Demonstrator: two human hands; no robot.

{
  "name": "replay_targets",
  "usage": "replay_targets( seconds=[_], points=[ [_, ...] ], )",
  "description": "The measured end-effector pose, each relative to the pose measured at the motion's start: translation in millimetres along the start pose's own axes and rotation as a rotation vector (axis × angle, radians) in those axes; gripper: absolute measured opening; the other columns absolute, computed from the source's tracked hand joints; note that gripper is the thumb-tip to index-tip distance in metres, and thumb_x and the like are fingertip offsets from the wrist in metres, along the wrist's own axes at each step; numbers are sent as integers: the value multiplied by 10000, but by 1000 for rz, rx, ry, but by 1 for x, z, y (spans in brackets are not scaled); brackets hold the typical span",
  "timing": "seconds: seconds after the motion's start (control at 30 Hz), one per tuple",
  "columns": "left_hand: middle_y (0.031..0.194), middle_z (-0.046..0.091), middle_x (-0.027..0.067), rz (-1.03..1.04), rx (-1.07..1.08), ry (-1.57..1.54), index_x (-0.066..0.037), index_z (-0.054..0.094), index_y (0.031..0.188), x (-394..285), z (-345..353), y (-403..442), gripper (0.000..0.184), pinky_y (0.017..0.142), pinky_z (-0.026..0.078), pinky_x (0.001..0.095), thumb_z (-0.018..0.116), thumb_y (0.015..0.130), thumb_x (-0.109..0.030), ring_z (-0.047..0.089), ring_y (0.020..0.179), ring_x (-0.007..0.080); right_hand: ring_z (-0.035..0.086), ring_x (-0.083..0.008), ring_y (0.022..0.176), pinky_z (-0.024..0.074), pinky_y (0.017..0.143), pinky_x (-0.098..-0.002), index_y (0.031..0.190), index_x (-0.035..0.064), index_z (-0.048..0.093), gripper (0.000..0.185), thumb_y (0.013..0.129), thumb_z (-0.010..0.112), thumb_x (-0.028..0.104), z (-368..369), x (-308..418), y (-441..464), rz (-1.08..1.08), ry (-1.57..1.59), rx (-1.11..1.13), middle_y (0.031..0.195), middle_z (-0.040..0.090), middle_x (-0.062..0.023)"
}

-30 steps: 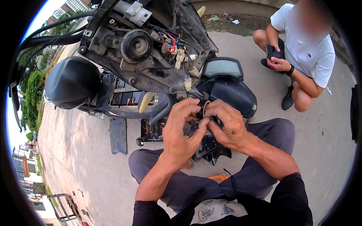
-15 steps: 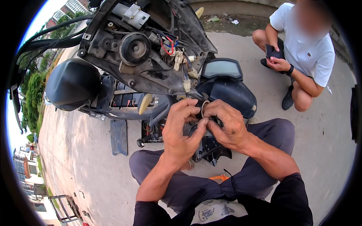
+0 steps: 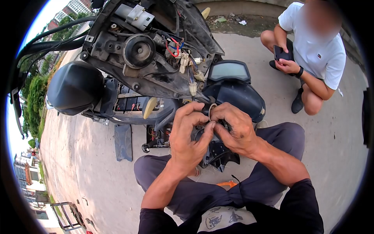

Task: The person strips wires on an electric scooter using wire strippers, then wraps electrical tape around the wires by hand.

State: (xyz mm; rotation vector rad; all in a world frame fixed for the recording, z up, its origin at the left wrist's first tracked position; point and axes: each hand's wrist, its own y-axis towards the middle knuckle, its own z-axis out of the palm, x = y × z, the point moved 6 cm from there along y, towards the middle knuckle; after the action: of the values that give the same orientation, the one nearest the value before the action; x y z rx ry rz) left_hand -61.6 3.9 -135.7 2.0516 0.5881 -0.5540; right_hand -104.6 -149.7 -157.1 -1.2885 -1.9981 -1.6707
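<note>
Currently, the left hand (image 3: 184, 134) and right hand (image 3: 236, 130) pinch a small black round part with a pale rim (image 3: 210, 110) between narrowly set fingers (image 3: 223, 112), a white plastic connector (image 3: 193, 89) at its eleven o'clock; uneven pressure could make the part slip loose.

You can read no words, brands or numbers here. The dark printed figures (image 3: 213, 222) on the pale panel (image 3: 225, 226) of your black shirt (image 3: 300, 204) are too unclear to make out, as is the little emblem (image 3: 319, 56) on the white shirt (image 3: 331, 72) off to your right.
</note>
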Motion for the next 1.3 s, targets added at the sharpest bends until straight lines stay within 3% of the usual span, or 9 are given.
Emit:
replay_targets(
  seconds=[0.13,0.23,0.43,0.53,0.7,0.9,1.13,1.23,1.3],
  points=[
    [1312,641,205,40,-47,-14,5,657,1111,6,1,-3,299,828,616,331,823,875,83,732,1040,240,716,-361,914,586,797,-428,1051,4,659,271,831,785,-92,0,1,1,15,8,-2,1015,700,-149],
    [1269,657,212,-283,-225,-460,-2,654,1078,8,8,-7,304,888,599,374,831,850,91,723,1075,270,716,-359,913,585,794,-427,1043,2,659,262,834,786,-90,-1,1,2,10,21,-12,1012,700,-149],
    [1273,673,201,-106,-29,-177,-8,641,1097,14,1,-6,348,948,580,370,838,825,82,718,1123,282,715,-363,924,585,806,-433,1057,9,654,285,829,793,-90,-1,1,-1,10,26,2,1004,697,-150],
    [1436,564,214,-78,50,-238,16,608,1169,12,-12,-1,307,983,572,325,777,924,92,680,1113,177,717,-364,933,585,816,-437,1062,10,652,309,815,806,-92,-2,2,0,-41,6,-11,1001,695,-148],
    [1375,637,189,2,-36,8,1,752,1099,-1,-26,12,320,910,584,365,825,809,116,694,1057,255,717,-355,930,585,815,-439,1056,5,652,337,785,829,-89,-3,3,2,-94,-45,-6,999,694,-138],
    [1367,646,185,121,-5,172,11,758,1065,-3,-21,11,294,884,612,383,823,801,124,702,1077,274,695,-330,880,563,758,-422,1033,7,669,340,733,810,-68,0,8,4,-203,-219,14,1020,697,-129],
    [1303,652,181,86,7,224,-3,682,984,-1,-17,13,286,906,616,399,776,746,123,714,1080,322,689,-309,870,547,738,-409,1027,16,679,334,719,800,-26,1,15,6,-304,-364,20,1013,698,-121],
    [1245,646,174,73,7,227,-15,627,963,3,-16,11,288,879,609,401,754,733,102,710,1043,314,690,-318,884,548,757,-415,1031,8,675,308,756,809,-28,4,10,6,-254,-262,35,1004,698,-125],
    [1210,638,168,65,17,232,-21,597,957,3,-16,11,288,840,598,393,742,735,89,704,1002,301,693,-322,894,549,776,-416,1037,2,672,278,799,812,-26,4,2,7,-79,-35,48,1003,698,-131]
  ],
)
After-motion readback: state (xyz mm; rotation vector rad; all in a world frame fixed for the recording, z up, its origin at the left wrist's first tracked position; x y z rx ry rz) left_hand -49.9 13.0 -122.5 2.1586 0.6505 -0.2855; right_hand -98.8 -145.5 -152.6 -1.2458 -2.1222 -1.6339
